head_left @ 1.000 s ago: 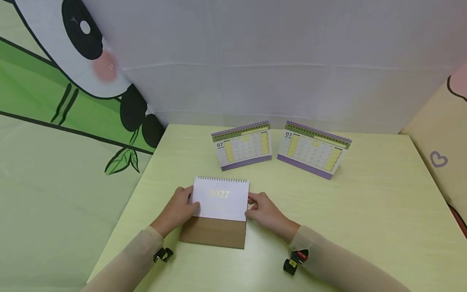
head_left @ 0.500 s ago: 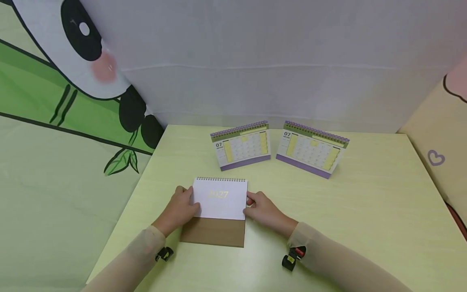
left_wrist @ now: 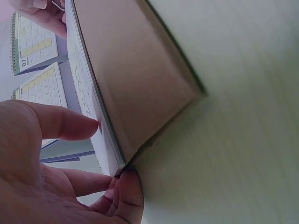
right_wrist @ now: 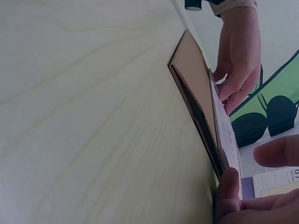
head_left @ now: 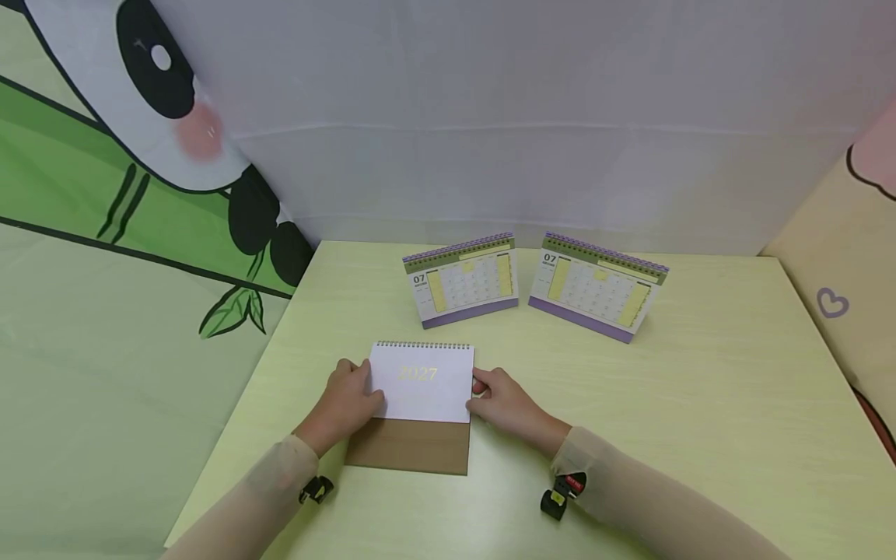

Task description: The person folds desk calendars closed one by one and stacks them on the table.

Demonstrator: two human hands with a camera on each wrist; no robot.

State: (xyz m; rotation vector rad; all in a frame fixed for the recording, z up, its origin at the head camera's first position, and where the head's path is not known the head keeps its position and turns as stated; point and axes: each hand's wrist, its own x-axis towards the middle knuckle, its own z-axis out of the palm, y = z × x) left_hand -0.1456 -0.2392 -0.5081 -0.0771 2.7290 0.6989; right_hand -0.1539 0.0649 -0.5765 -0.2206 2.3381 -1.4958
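Note:
A desk calendar (head_left: 421,381) with a white "2027" cover page, spiral binding on top and a brown cardboard base (head_left: 408,446) stands on the table, leaning back. My left hand (head_left: 343,404) grips its left edge, thumb on the white page and the other fingers behind the edge. On the opposite side, my right hand (head_left: 514,408) holds the right edge between thumb and fingers. From the left wrist, the left thumb (left_wrist: 70,123) shows against the page, fingers curled at the corner. In the right wrist view, a right fingertip (right_wrist: 229,184) touches the calendar's edge.
Behind it stand two more desk calendars with purple bases, one at the left (head_left: 465,284) and one at the right (head_left: 595,288), both showing 07 and angled toward each other. The pale table (head_left: 714,404) ends at a grey-white cloth (head_left: 525,140). A printed cartoon cloth hangs at the left.
The 2027 calendar and both hands have shifted very slightly left in the head view, along with the scene. The hold on the calendar looks the same.

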